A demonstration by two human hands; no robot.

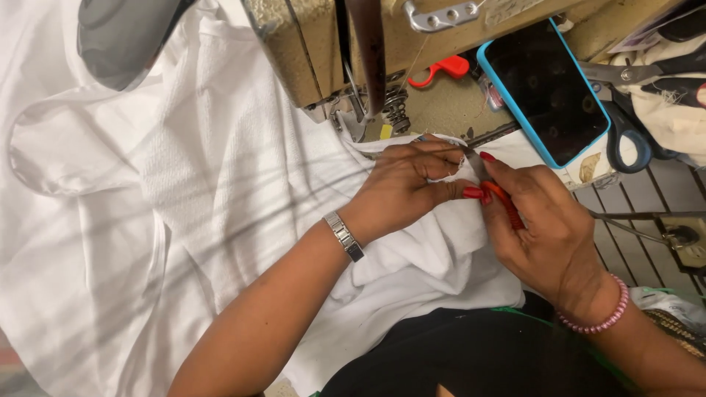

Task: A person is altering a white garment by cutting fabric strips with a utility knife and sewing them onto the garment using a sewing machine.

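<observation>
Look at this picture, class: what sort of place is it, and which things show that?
Probably a sewing workshop: an industrial sewing machine stands over white fabric, scissors lie beside it, and the right hand holds a red-handled thread snipper.

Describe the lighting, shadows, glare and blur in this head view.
Head view: even indoor light; thin streaky shadows cross the white cloth; the phone screen is dark with faint reflections; the grey shape at top left is close and soft; the left hand, right hand and red snips are sharp; edges bend slightly from the wide lens.
</observation>
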